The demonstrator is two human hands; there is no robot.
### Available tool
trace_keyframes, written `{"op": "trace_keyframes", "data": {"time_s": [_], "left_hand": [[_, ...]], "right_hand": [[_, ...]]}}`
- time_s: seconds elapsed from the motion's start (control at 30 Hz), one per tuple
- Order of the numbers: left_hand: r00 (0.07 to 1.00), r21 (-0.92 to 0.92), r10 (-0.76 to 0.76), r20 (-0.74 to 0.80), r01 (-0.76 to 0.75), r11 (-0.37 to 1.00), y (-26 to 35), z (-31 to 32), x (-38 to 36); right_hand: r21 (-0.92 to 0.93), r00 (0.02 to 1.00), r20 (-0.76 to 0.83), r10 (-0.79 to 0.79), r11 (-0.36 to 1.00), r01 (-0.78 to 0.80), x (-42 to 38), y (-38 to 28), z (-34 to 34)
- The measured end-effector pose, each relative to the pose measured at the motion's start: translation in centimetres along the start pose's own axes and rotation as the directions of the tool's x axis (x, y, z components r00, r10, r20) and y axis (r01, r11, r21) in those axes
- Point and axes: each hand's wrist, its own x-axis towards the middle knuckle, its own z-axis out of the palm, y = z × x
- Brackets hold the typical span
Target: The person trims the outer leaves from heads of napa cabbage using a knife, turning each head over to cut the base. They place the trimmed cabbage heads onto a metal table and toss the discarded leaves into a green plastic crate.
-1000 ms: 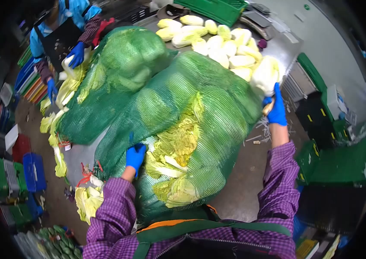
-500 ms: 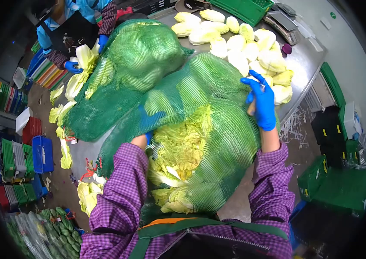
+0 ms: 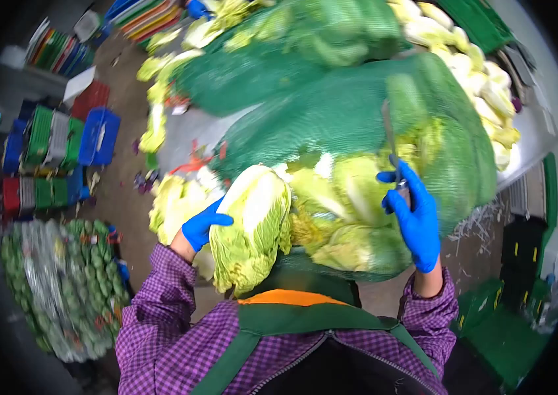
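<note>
My left hand [image 3: 205,227], in a blue glove, grips a large napa cabbage [image 3: 252,220] by its side, just above my apron. A knife [image 3: 391,139] is in my gloved right hand [image 3: 418,220], its blade pointing away from me over the bag. Between and beyond my hands lies a green mesh bag [image 3: 312,112], its mouth turned towards me. More napa cabbages [image 3: 355,184] show in the opening, some with yellowed leaves. Loose outer leaves [image 3: 177,207] lie beyond my left hand.
A second mesh bag [image 3: 338,29] lies farther back, near another person's gloved hand [image 3: 198,9]. Pale trimmed cabbages [image 3: 483,85] are piled at the table's right. Crates [image 3: 100,141] and plastic-wrapped green vegetables [image 3: 68,289] stand on the left.
My left hand has come out of the bag towards me with a napa cabbage. The knife now shows clearly in my right hand. The view has shifted, and the bag's mouth lies wider open.
</note>
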Motion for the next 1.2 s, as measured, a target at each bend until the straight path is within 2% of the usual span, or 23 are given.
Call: {"op": "trace_keyframes", "data": {"time_s": [0.03,0.07,0.1,0.13,0.17,0.2,0.27,0.33,0.37,0.43,0.5,0.57,0.63,0.67,0.7,0.8,0.83,0.93,1.07,1.2], "left_hand": [[0.999,-0.018,0.014,-0.036,-0.015,1.000,0.1,-0.6,-2.6],[0.979,0.317,0.194,-0.055,-0.167,0.934,0.4,-1.2,-5.0],[0.935,0.619,0.353,-0.019,-0.267,0.739,0.4,-2.2,-7.2],[0.912,0.667,0.411,-0.008,-0.301,0.682,0.3,-3.8,-9.2],[0.876,0.851,0.480,0.034,-0.278,0.446,0.2,-6.2,-11.3],[0.842,0.854,0.539,0.026,-0.299,0.426,-0.3,-7.4,-13.1],[0.798,0.858,0.602,0.001,-0.310,0.409,-1.4,-9.6,-15.8],[0.807,0.973,0.589,-0.044,-0.099,0.208,-3.5,-12.9,-17.0],[0.773,0.999,0.634,0.027,-0.035,0.000,-5.1,-14.9,-16.7],[0.761,0.989,0.649,0.000,0.097,-0.113,-6.6,-16.3,-15.9],[0.770,0.989,0.637,-0.035,0.119,-0.089,-5.4,-15.5,-15.8],[0.775,0.987,0.628,-0.069,0.143,-0.068,-4.6,-14.8,-14.6],[0.714,0.942,0.634,-0.297,0.328,0.072,-4.2,-14.4,-13.0],[0.674,0.929,0.685,-0.278,0.370,0.013,-4.5,-14.7,-12.2],[0.682,0.931,0.678,-0.273,0.366,0.006,-4.4,-15.3,-12.0],[0.756,0.972,0.613,-0.230,0.209,0.107,-3.1,-17.8,-12.9],[0.760,0.970,0.606,-0.236,0.223,0.100,-3.2,-18.2,-13.1],[0.775,0.974,0.591,-0.225,0.172,0.145,-2.7,-18.4,-13.4],[0.790,0.968,0.560,-0.250,0.193,0.160,-2.5,-18.6,-12.5],[0.791,0.963,0.551,-0.266,0.197,0.182,-2.2,-18.3,-12.1]], "right_hand": [[0.003,0.998,0.066,-0.007,1.000,0.007,-0.5,0.6,2.6],[0.048,0.992,0.128,0.012,0.999,-0.018,-0.7,1.7,5.4],[0.090,0.982,0.189,0.030,0.995,-0.047,-1.1,2.6,8.4],[0.085,0.966,0.246,0.078,0.991,-0.102,-1.5,3.0,11.3],[0.074,0.945,0.301,0.126,0.985,-0.155,-1.9,3.3,14.3],[0.076,0.938,0.327,0.110,0.987,-0.142,-2.3,3.8,17.5],[0.107,0.903,0.397,0.164,0.969,-0.223,-2.9,5.7,23.0],[0.141,0.862,0.456,0.223,0.938,-0.317,-3.6,6.1,27.8],[0.131,0.841,0.480,0.252,0.927,-0.352,-3.9,6.3,29.6],[0.154,0.826,0.508,0.246,0.917,-0.368,-4.8,9.0,32.5],[0.066,0.789,0.546,0.280,0.925,-0.374,-5.5,10.6,34.3],[0.024,0.810,0.519,0.274,0.942,-0.334,-5.7,11.9,35.7],[-0.048,0.852,0.463,0.246,0.966,-0.253,-6.1,12.6,36.8],[-0.098,0.832,0.453,0.321,0.945,-0.312,-5.8,11.8,37.0],[-0.094,0.833,0.446,0.327,0.943,-0.320,-5.9,12.0,37.2],[-0.088,0.865,0.462,0.196,0.981,-0.175,-5.6,13.0,38.4],[-0.074,0.863,0.466,0.197,0.980,-0.184,-5.6,13.3,38.9],[-0.067,0.884,0.463,0.069,0.997,-0.043,-5.3,13.4,39.9],[-0.070,0.889,0.444,0.110,0.994,-0.088,-5.0,13.5,40.1],[-0.169,0.848,0.497,0.186,0.979,-0.116,-4.4,13.0,40.1]]}}
